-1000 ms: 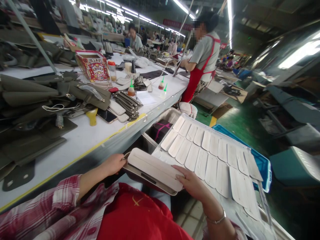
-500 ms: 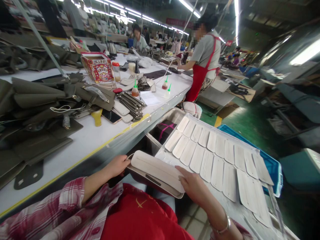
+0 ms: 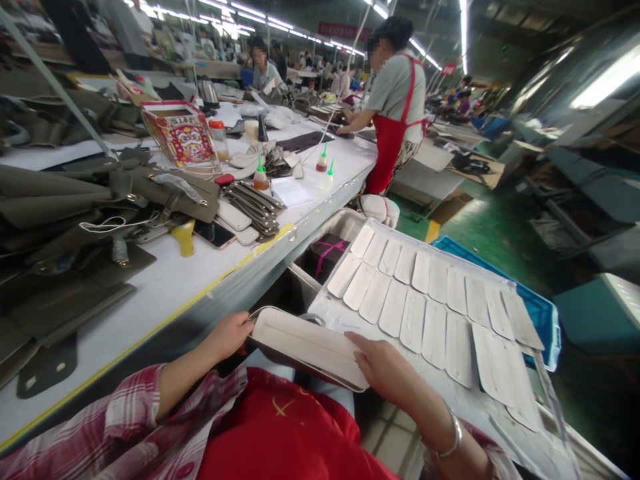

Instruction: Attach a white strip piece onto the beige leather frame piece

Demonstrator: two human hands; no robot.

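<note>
Above my lap, a long white panel (image 3: 305, 343) with rounded ends lies within the rim of a dark-edged, shallow bag piece (image 3: 290, 365). My left hand (image 3: 231, 335) is closed round the left end of the bag piece, its fingertips partly hidden. At the opposite end, my right hand (image 3: 383, 365) grips the panel and the rim, with fingers on the white surface and the rest out of sight. To the right, similar white panels (image 3: 415, 320) lie in rows on a plastic-covered board (image 3: 335, 312).
The white worktable (image 3: 175, 280) on the left bears olive bag parts (image 3: 60, 213), a phone (image 3: 214, 235), a yellow-handled tool (image 3: 184, 239) and green-tipped bottles (image 3: 261, 177). A co-worker in a red apron (image 3: 387, 150) stands farther along it. A blue crate (image 3: 545, 313) sits beyond the board.
The white panel has settled lower and nearer the front rim, covering the dark slot that showed there. My hands keep their hold, and the whole view has shifted slightly.
</note>
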